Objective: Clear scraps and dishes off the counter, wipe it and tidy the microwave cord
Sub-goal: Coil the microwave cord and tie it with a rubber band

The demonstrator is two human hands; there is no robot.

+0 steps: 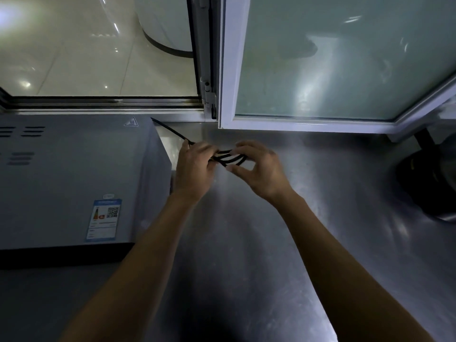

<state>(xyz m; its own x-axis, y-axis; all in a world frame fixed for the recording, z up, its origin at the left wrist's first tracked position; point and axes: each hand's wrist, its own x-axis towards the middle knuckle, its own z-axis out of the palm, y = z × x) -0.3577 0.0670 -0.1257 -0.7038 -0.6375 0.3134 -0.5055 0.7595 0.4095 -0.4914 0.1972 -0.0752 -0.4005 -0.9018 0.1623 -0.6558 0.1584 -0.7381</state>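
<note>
So the black cord (228,157) is bunched into a few loops, held up just above the steel surface (246,243), right beside the microwave's right side. One strand runs from the bundle up and to the left, going taut toward the back corner of the microwave (74,181), where it disappears behind the casing.

The left hand (195,166) has its fingers curled round the left end of the loops, where that single strand leaves the bundle. The right hand (256,166) is on the other end: fingers arched over the top of the loops and the thumb tucked underneath, so it looks like a loose pinch around the strands. Can't make out exactly which fingers touch the cord, it's a bit blurry there. Both forearms come in from the bottom of the view.

The microwave is grey, seen from above, with vent slots on top, a little hot-surface warning triangle near the back corner and a blue-edged label (102,219) with a QR code toward the front. Behind everything there's a white-framed window (232,70) with frosted glass swung open over the surface. Far right edge has some dark round thing (429,183), too dim to tell what it is.
</note>
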